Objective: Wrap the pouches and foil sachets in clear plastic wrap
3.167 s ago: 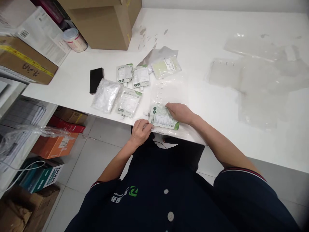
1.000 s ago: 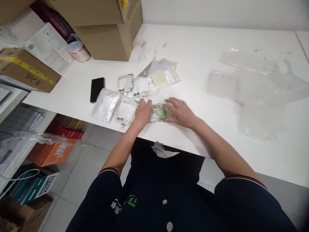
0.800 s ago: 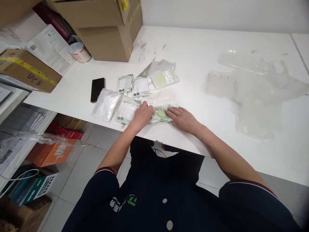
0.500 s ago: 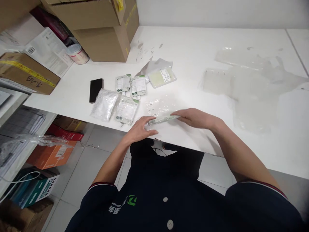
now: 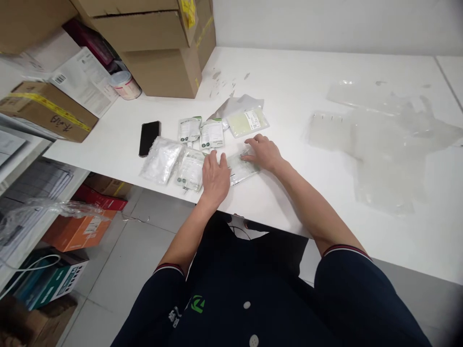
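My left hand (image 5: 214, 177) lies flat with fingers spread on the left end of a clear plastic bag (image 5: 241, 168) holding a pouch, near the white table's (image 5: 296, 67) front edge. My right hand (image 5: 263, 152) presses on the bag's far right end, fingers apart. Left of the bag lie a white-and-green pouch (image 5: 190, 169) and a crinkled clear packet (image 5: 161, 159). Behind them sit two small pouches (image 5: 200, 132) and a pale yellow packet (image 5: 248, 121).
A black phone (image 5: 149, 137) lies left of the pouches. Cardboard boxes (image 5: 159, 43) and a small tub (image 5: 125, 85) stand at the back left. Loose clear plastic sheets (image 5: 376, 140) cover the table's right part. Boxes sit on the floor at left.
Earlier I held the bagged pouch up on edge between both hands; now it lies flat further back on the table, with both hands pressing on it.
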Available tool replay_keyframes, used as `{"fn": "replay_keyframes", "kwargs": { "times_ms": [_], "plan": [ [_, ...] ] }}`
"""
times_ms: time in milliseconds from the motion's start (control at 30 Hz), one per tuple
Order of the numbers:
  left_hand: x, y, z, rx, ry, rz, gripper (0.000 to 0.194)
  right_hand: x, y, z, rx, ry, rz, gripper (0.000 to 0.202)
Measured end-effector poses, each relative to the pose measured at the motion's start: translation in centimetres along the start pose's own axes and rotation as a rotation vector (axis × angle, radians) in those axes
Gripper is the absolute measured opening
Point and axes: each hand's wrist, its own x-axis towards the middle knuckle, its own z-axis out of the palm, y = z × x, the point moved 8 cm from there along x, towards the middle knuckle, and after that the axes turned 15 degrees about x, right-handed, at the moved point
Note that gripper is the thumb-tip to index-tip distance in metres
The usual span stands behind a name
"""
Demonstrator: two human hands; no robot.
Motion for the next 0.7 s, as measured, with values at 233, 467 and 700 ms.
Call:
{"fn": "replay_keyframes", "kwargs": {
  "times_ms": [233,467,700],
  "plan": [
    [5.2,0.7,4.1,-0.060,-0.552,-0.073,0.052,-2.1,0.5,0.1,-0.056,0.225,-0.026,0.053],
    [3.4,-0.6,4.5,-0.309,-0.592,-0.126,0.042,-8.1,3.5,-3.2,0.275,0.431,0.229,0.050],
    [0.9,0.6,4.1,-0.874,-0.476,-0.191,0.058,-10.5,0.1,0.3,1.045,0.166,0.190,0.056]
  ]
}}
